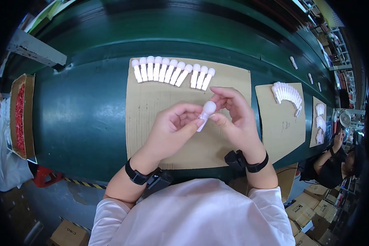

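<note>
Over the cardboard sheet point(151, 135), a small white wand with a round, pale head point(209, 108) is held tilted between my hands. My left hand point(174, 127) pinches its narrow white body between thumb and fingers. My right hand point(238, 119) curls around the round head from the other side, its thumb against the wand near the neck. Part of the body is hidden by the left fingertips. Beyond my hands, a row of several similar wands point(164, 70) lies along the far part of the cardboard, heads pointing away, with a gap before the last three.
The cardboard lies on a long green conveyor-like table point(86, 110). Farther right are another cardboard sheet point(281, 131) with a fan of wands point(289, 95), and a co-worker point(332, 164). At left stand a box of red pieces point(27, 119) and a grey metal bracket point(37, 49).
</note>
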Action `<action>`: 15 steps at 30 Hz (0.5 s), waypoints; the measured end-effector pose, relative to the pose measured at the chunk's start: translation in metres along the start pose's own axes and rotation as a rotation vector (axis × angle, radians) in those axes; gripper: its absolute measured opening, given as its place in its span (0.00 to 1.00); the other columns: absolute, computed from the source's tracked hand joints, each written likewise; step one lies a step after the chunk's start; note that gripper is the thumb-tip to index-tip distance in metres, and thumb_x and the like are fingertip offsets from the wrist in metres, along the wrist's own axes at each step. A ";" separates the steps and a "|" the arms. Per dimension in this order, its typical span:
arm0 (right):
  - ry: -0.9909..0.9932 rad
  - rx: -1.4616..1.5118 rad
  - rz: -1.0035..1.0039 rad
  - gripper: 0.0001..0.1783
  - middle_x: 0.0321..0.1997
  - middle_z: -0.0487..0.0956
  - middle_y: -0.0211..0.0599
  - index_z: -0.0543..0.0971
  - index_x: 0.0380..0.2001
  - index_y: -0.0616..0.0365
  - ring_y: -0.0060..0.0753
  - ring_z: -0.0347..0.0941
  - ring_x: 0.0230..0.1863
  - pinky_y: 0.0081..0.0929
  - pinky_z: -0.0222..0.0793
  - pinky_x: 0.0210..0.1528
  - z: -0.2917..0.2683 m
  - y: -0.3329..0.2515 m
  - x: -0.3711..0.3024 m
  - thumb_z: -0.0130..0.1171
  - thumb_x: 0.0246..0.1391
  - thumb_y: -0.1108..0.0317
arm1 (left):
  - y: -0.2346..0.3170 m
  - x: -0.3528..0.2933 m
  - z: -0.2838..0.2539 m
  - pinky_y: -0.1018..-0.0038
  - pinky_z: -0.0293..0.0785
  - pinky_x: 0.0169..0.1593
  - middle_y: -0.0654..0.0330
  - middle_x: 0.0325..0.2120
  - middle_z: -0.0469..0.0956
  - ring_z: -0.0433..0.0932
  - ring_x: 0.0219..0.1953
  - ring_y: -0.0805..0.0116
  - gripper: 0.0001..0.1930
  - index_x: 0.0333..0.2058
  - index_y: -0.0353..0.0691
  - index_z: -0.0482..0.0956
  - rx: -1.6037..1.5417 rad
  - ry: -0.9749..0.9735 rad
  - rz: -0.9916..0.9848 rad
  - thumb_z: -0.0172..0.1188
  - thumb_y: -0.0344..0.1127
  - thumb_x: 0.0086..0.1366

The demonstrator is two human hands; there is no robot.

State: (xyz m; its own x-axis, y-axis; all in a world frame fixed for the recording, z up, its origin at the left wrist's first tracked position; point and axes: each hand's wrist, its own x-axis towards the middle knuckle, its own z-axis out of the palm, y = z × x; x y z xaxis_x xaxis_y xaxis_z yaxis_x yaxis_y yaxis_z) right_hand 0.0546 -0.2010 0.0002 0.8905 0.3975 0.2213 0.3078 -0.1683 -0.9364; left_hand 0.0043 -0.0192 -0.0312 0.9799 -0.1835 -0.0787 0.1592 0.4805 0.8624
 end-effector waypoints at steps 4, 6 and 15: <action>-0.156 0.084 0.184 0.14 0.41 0.76 0.33 0.75 0.43 0.65 0.22 0.73 0.42 0.22 0.70 0.47 -0.011 0.010 0.010 0.63 0.54 0.73 | -0.009 0.004 -0.002 0.75 0.75 0.45 0.56 0.41 0.78 0.78 0.42 0.71 0.15 0.49 0.33 0.74 0.187 0.028 -0.075 0.58 0.27 0.64; -0.113 -0.009 0.233 0.13 0.39 0.77 0.32 0.76 0.43 0.65 0.20 0.74 0.41 0.20 0.70 0.46 -0.020 0.020 0.025 0.63 0.54 0.74 | -0.009 0.005 -0.003 0.73 0.74 0.44 0.55 0.41 0.78 0.78 0.41 0.67 0.16 0.48 0.33 0.74 0.492 0.109 0.025 0.60 0.29 0.62; -0.065 -0.399 0.367 0.11 0.28 0.78 0.27 0.80 0.36 0.65 0.13 0.70 0.28 0.14 0.68 0.33 -0.041 0.062 0.063 0.63 0.55 0.68 | -0.010 0.007 -0.005 0.64 0.73 0.44 0.49 0.39 0.77 0.77 0.40 0.56 0.16 0.45 0.33 0.75 0.932 0.125 0.135 0.61 0.34 0.60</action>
State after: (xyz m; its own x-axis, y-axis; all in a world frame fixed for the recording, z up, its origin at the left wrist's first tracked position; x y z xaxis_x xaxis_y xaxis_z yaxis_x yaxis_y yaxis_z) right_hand 0.1435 -0.2239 -0.0329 0.9448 0.3010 -0.1297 0.0952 -0.6306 -0.7703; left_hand 0.0105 -0.0216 -0.0430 0.9974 -0.0570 0.0440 -0.0631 -0.3969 0.9157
